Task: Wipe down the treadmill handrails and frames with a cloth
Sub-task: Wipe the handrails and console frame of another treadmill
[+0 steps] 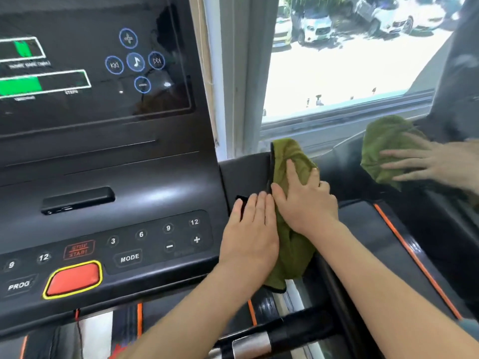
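The console [103, 177] is glowing at left. Centre frame, the left hand [250, 229] is lying flat on its edge, fingers straight and together, just beside the green cloth [290, 244], which the right hand [305, 200] is pressing, fingers spread, onto the treadmill frame [246, 172].

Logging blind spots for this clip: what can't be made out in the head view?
Head view:
The frame surface beneath the green cloth: covered by cloth and right hand.
The dark slot beside it: partly under the left hand.
The small labels under the screen's green bars: blurred.
The console: cut off by the left edge.
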Demonstrator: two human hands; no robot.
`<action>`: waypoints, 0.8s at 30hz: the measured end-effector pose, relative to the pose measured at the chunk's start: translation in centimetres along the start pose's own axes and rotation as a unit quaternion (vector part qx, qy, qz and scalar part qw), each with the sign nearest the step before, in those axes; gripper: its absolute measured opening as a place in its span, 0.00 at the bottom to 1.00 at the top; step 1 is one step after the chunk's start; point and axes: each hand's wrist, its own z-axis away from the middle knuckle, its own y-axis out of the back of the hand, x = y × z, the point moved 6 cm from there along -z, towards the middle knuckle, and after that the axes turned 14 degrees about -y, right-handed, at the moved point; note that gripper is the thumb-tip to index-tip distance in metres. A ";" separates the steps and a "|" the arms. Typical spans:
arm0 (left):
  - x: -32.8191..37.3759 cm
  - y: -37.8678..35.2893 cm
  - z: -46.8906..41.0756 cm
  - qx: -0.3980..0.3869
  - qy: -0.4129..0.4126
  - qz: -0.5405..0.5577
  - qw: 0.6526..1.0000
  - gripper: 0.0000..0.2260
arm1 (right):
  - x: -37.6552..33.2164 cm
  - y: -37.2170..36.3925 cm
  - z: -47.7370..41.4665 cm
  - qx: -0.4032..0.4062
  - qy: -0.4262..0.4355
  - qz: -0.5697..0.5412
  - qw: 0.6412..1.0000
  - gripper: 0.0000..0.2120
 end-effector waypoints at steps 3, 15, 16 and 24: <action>-2.9 1.1 -1.4 0.026 0.038 -0.044 0.998 0.32 | -2.9 0.8 -3.5 -0.006 -0.001 0.001 1.000 0.33; -1.5 2.5 -4.9 0.102 0.073 0.025 0.992 0.21 | -1.3 1.0 -5.4 -0.057 -0.015 -0.142 0.988 0.33; 0.1 1.1 -4.3 0.069 0.067 0.040 0.995 0.23 | 0.5 0.6 -3.8 -0.071 -0.025 -0.140 0.987 0.35; -3.1 0.9 -6.1 0.027 0.092 0.082 0.992 0.32 | 1.6 0.1 -3.9 -0.191 -0.031 -0.166 0.967 0.49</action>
